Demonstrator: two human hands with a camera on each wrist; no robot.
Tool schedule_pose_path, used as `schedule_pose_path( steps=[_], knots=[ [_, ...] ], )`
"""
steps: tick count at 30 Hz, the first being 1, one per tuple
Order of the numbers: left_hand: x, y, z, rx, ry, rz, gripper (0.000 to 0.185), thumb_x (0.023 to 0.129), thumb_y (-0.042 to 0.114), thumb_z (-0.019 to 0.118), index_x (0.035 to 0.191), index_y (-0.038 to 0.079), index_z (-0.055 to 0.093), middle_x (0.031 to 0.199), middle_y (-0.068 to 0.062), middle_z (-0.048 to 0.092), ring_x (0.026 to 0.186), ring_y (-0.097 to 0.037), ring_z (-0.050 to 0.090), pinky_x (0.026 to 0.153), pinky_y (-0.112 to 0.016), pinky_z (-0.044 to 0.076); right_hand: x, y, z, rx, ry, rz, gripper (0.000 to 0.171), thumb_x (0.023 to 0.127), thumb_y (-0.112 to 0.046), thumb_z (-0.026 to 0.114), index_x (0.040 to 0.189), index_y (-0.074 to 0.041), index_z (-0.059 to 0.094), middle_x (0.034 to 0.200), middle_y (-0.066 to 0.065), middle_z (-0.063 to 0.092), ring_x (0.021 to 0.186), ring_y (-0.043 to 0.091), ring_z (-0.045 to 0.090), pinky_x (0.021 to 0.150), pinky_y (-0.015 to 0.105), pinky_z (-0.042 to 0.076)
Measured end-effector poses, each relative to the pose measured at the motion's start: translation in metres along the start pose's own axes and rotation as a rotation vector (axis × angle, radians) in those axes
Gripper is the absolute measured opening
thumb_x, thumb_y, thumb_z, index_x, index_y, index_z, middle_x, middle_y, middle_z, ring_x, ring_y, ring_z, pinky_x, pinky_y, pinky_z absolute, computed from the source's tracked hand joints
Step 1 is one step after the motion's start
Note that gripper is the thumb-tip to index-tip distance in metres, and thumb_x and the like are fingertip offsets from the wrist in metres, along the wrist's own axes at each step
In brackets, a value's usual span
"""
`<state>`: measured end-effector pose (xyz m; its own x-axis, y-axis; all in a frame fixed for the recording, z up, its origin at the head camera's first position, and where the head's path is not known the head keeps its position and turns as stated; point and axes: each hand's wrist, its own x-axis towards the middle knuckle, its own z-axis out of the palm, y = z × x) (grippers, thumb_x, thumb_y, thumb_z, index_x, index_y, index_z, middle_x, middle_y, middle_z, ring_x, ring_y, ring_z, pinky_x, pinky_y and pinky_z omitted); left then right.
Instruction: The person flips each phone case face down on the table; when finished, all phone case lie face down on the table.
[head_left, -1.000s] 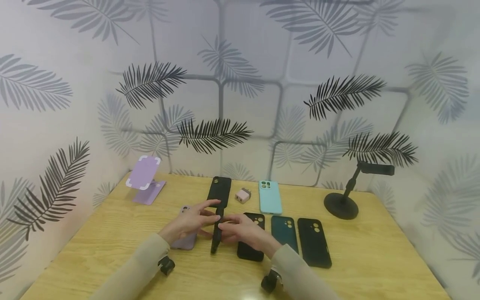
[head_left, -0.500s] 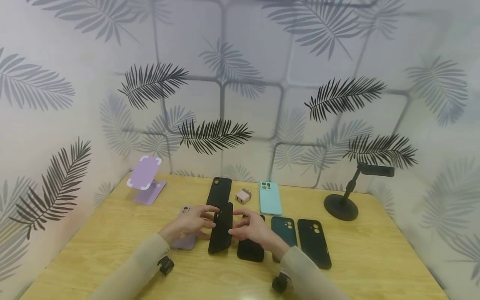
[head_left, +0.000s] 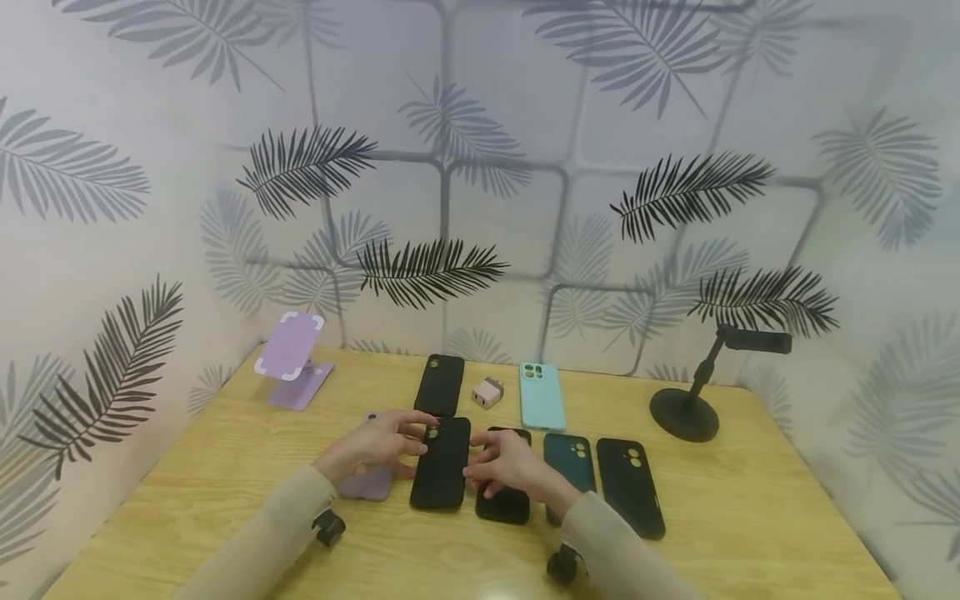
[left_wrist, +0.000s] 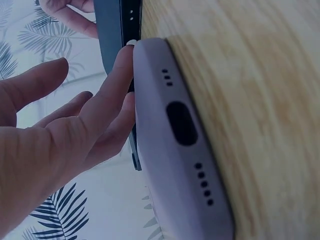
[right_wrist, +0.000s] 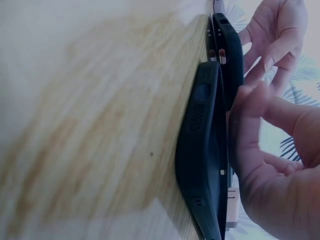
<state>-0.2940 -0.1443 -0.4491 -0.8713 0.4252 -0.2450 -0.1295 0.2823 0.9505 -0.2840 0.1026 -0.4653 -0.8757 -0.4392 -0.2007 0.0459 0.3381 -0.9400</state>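
Black phone case (head_left: 441, 463) lies flat on the wooden table (head_left: 225, 467), just below the frame's centre, between the two hands. At far left a purple stand (head_left: 288, 357) tilts near the wall. Moving right, the left hand (head_left: 375, 443) rests over a lilac case (head_left: 366, 483) — its fingers fairly straight and spread, tips touching the black case's upper left edge. Right of that case, the right hand (head_left: 504, 465) lies on a second black case (head_left: 504, 500), fingers loosely bent and touching the first case's right edge. Further right sit a dark teal case (head_left: 570, 462), another black case (head_left: 632, 485) and — at the far right — a black stand (head_left: 686, 408).
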Motion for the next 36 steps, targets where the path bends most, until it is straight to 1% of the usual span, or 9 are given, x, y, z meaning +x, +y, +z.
schedule_pose_path(
  steps=[4,8,11,16,20,24,30,33,36],
  knots=[
    [-0.002,0.001,-0.003,0.008,-0.019,0.005,0.052,0.095,-0.002,0.057,0.145,0.002,0.044,0.147,-0.032,0.036,0.129,-0.046,0.047,0.082,-0.048,0.06,-0.001,-0.001,-0.002,-0.053,-0.02,0.006,0.048,0.089,-0.009,0.072,0.132,0.006,0.055,0.098,0.013,0.073,0.066,0.014,0.069,0.046,0.022,0.052],
    [-0.004,0.004,-0.005,0.018,-0.03,0.014,0.052,0.095,-0.003,0.056,0.145,-0.001,0.043,0.147,-0.032,0.037,0.13,-0.045,0.047,0.084,-0.048,0.059,-0.002,-0.004,-0.002,-0.091,-0.02,0.004,0.042,0.089,-0.01,0.071,0.127,0.006,0.06,0.091,0.013,0.074,0.062,0.011,0.066,0.044,0.019,0.049],
    [-0.004,0.006,-0.005,0.026,-0.025,0.012,0.051,0.094,-0.003,0.056,0.144,-0.002,0.043,0.146,-0.032,0.038,0.129,-0.045,0.048,0.085,-0.049,0.059,-0.001,-0.005,-0.001,-0.092,-0.022,0.006,0.04,0.09,-0.01,0.071,0.125,0.005,0.062,0.091,0.014,0.074,0.062,0.011,0.066,0.045,0.019,0.049],
    [-0.006,0.006,-0.005,0.035,0.009,0.006,0.052,0.094,-0.003,0.057,0.144,-0.004,0.041,0.145,-0.033,0.038,0.125,-0.044,0.051,0.084,-0.048,0.059,0.0,-0.003,-0.003,-0.08,-0.032,-0.001,0.037,0.091,-0.009,0.069,0.124,0.006,0.062,0.093,0.015,0.075,0.063,0.011,0.067,0.045,0.019,0.05],
    [-0.006,0.008,-0.006,0.075,0.051,0.012,0.054,0.094,0.001,0.06,0.145,-0.002,0.041,0.145,-0.03,0.041,0.124,-0.042,0.053,0.085,-0.045,0.059,0.0,-0.001,-0.006,-0.073,-0.034,-0.021,0.036,0.092,-0.01,0.068,0.125,0.005,0.062,0.097,0.016,0.074,0.066,0.012,0.068,0.047,0.02,0.051],
    [-0.001,0.009,-0.006,0.115,0.086,0.032,0.05,0.095,0.004,0.059,0.143,0.001,0.044,0.14,-0.025,0.048,0.12,-0.037,0.057,0.087,-0.045,0.058,-0.002,0.002,-0.013,-0.082,-0.024,-0.05,0.035,0.093,-0.01,0.066,0.126,0.003,0.061,0.103,0.017,0.073,0.07,0.013,0.068,0.052,0.024,0.055],
    [0.01,0.011,0.005,0.155,0.102,0.072,0.035,0.097,0.008,0.06,0.131,0.003,0.058,0.123,-0.019,0.061,0.104,-0.027,0.063,0.08,-0.041,0.06,-0.009,0.004,-0.026,-0.089,0.028,-0.061,0.031,0.094,-0.007,0.065,0.122,0.004,0.063,0.108,0.019,0.072,0.082,0.017,0.069,0.063,0.031,0.06],
    [0.012,0.015,0.013,0.158,0.092,0.09,0.031,0.097,0.008,0.06,0.127,0.001,0.06,0.115,-0.018,0.063,0.097,-0.025,0.063,0.077,-0.038,0.06,-0.014,0.004,-0.034,-0.124,0.079,-0.063,0.026,0.093,-0.007,0.066,0.117,0.004,0.066,0.108,0.019,0.072,0.085,0.019,0.069,0.066,0.032,0.06],
    [0.014,0.019,0.022,0.16,0.068,0.108,0.03,0.096,0.007,0.06,0.125,-0.001,0.059,0.112,-0.02,0.063,0.096,-0.028,0.064,0.076,-0.038,0.06,-0.021,0.005,-0.042,-0.15,0.123,-0.065,0.025,0.092,-0.006,0.066,0.115,0.004,0.066,0.11,0.019,0.071,0.089,0.02,0.069,0.069,0.033,0.06]
  ],
)
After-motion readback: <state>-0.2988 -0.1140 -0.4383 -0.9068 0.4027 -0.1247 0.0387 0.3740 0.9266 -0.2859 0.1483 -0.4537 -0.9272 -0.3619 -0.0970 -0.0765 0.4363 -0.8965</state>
